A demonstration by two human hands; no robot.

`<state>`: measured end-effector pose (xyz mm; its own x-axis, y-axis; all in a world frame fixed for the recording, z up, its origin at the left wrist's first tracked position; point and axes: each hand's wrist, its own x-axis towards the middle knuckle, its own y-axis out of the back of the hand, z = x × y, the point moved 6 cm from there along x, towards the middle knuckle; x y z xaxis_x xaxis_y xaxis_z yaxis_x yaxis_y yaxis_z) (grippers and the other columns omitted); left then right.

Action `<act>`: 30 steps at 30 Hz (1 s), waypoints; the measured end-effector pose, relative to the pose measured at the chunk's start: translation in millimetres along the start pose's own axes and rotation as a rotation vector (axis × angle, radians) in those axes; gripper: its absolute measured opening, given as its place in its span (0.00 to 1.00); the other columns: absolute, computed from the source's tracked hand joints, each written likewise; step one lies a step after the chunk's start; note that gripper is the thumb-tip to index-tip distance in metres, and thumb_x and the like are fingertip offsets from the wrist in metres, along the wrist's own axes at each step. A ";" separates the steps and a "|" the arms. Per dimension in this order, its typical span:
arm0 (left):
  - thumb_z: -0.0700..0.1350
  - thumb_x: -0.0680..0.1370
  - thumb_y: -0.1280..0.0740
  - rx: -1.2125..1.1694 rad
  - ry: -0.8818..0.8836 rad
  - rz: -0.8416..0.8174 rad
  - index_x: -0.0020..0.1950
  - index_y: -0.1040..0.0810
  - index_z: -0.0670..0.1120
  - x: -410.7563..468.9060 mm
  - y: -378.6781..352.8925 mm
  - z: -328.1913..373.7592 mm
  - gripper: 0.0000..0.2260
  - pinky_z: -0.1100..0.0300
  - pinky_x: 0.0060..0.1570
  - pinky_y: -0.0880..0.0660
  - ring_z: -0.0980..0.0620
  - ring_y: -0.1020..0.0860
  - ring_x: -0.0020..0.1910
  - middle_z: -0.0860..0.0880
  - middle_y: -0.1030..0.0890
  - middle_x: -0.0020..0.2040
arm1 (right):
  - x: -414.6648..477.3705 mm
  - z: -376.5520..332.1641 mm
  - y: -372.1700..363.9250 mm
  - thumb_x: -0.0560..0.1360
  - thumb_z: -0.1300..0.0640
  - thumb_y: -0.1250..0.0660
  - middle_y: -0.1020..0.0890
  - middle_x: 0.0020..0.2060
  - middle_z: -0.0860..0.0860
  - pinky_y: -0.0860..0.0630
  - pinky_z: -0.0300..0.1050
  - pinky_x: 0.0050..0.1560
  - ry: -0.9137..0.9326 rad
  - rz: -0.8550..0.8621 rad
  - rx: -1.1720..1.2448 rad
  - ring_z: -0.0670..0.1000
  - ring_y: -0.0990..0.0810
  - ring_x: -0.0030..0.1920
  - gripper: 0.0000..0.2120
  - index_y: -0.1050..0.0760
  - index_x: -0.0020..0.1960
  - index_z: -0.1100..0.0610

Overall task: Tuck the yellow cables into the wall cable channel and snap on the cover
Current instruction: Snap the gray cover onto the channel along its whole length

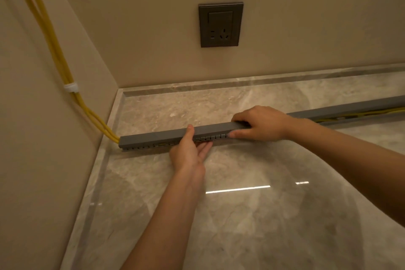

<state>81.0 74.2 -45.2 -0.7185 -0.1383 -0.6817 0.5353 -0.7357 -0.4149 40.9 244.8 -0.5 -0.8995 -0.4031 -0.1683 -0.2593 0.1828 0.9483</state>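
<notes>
— Where's your channel, and how does it look?
— The channel (144, 146) is a long grey plastic trough with a slotted side. It lies on the marble slab (241, 215), running from 9 o'clock to 3 o'clock. A smooth, matt grey cover (153, 137) sits on its 9 o'clock stretch.
— What's in it?
— The yellow cables (54, 50) come down the wall at 10 o'clock, pass a white clip (71, 87) and enter the 9 o'clock end. Yellow shows through the slots, and again along the stretch at 3 o'clock.
— Your hands?
— Your left hand (188, 153) pinches the cover and channel at the middle, thumb on top and straight fingers (205, 149) along the lower front. Your right hand (260, 124), just at its 3 o'clock, grips the cover, with the fingers curled over the far edge and the thumb on the slotted face.
— And around it?
— The slab is glossy and veined. A dark, squarish socket (220, 25) sits on the beige wall at 12 o'clock.
</notes>
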 end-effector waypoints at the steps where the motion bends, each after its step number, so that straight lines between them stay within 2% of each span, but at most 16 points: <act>1: 0.42 0.75 0.31 0.007 -0.004 -0.002 0.59 0.30 0.40 0.6 0.9 -0.1 0.16 0.51 0.48 0.21 0.43 0.21 0.47 0.37 0.24 0.58 | -6.9 2.5 1.4 0.73 0.36 0.41 0.21 0.39 0.45 0.29 0.43 0.35 0.023 0.002 -0.029 0.47 0.24 0.37 0.18 0.26 0.51 0.48; 3: 0.42 0.75 0.31 0.021 -0.017 -0.002 0.59 0.29 0.39 0.8 2.8 -0.5 0.15 0.51 0.49 0.20 0.42 0.21 0.48 0.37 0.23 0.57 | -16.7 7.1 5.0 0.74 0.40 0.38 0.20 0.45 0.45 0.26 0.45 0.41 0.045 0.027 -0.048 0.47 0.24 0.41 0.16 0.27 0.57 0.48; 5: 0.42 0.75 0.31 0.027 -0.032 0.001 0.56 0.28 0.40 1.4 4.6 -0.7 0.13 0.51 0.48 0.20 0.42 0.21 0.48 0.37 0.23 0.56 | -20.7 8.9 10.5 0.76 0.44 0.37 0.18 0.45 0.47 0.24 0.47 0.44 0.043 0.053 -0.021 0.47 0.23 0.41 0.14 0.25 0.57 0.50; 9: 0.42 0.75 0.30 0.026 -0.062 0.018 0.51 0.28 0.40 2.3 7.0 -1.1 0.10 0.52 0.46 0.20 0.42 0.22 0.50 0.36 0.24 0.57 | -19.9 2.1 19.0 0.75 0.45 0.36 0.19 0.35 0.47 0.26 0.47 0.38 0.073 0.121 -0.190 0.47 0.25 0.35 0.11 0.22 0.50 0.51; 11: 0.42 0.74 0.30 0.020 -0.075 0.031 0.48 0.28 0.41 4.1 7.9 1.0 0.08 0.52 0.46 0.21 0.42 0.22 0.49 0.36 0.24 0.57 | -17.8 -3.4 18.9 0.75 0.45 0.37 0.20 0.34 0.48 0.29 0.45 0.36 0.104 0.137 -0.279 0.49 0.27 0.34 0.11 0.23 0.47 0.52; 16: 0.41 0.74 0.30 0.017 -0.093 0.055 0.42 0.29 0.43 6.6 8.4 3.0 0.08 0.52 0.45 0.21 0.44 0.22 0.44 0.36 0.24 0.55 | -17.4 -14.1 8.4 0.79 0.46 0.45 0.19 0.41 0.51 0.34 0.45 0.37 0.161 0.106 -0.469 0.51 0.30 0.33 0.14 0.28 0.52 0.54; 20: 0.41 0.74 0.30 0.020 -0.114 0.078 0.41 0.30 0.44 6.9 9.6 2.1 0.09 0.53 0.42 0.21 0.45 0.21 0.42 0.37 0.23 0.51 | -25.9 -19.8 -3.7 0.81 0.48 0.51 0.20 0.44 0.51 0.37 0.45 0.33 0.235 0.173 -0.594 0.53 0.24 0.35 0.16 0.31 0.56 0.57; 24: 0.40 0.73 0.29 0.030 -0.120 0.094 0.41 0.30 0.43 7.6 9.3 1.0 0.09 0.52 0.41 0.20 0.43 0.20 0.41 0.38 0.22 0.47 | -31.2 -14.5 -4.6 0.80 0.46 0.51 0.21 0.46 0.51 0.35 0.45 0.34 0.208 0.194 -0.544 0.53 0.22 0.41 0.17 0.33 0.60 0.56; 27: 0.40 0.73 0.28 0.041 -0.131 0.092 0.41 0.29 0.43 6.4 7.9 -0.1 0.09 0.52 0.41 0.19 0.43 0.19 0.42 0.39 0.22 0.45 | -34.5 -3.6 0.9 0.79 0.45 0.46 0.22 0.48 0.50 0.35 0.45 0.35 0.177 0.145 -0.509 0.53 0.22 0.44 0.17 0.35 0.63 0.53; 30: 0.41 0.73 0.28 0.059 -0.145 0.083 0.42 0.28 0.43 5.3 7.4 -1.4 0.09 0.52 0.41 0.19 0.44 0.19 0.42 0.40 0.21 0.46 | -35.9 1.2 7.1 0.77 0.48 0.42 0.22 0.43 0.50 0.37 0.43 0.33 0.095 0.142 -0.470 0.52 0.26 0.37 0.13 0.29 0.58 0.53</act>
<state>81.8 68.9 -52.7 -0.7318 -0.2910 -0.6162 0.5714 -0.7548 -0.3221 70.9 261.6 11.9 -0.8727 -0.4876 -0.0241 0.0698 -0.1735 0.9824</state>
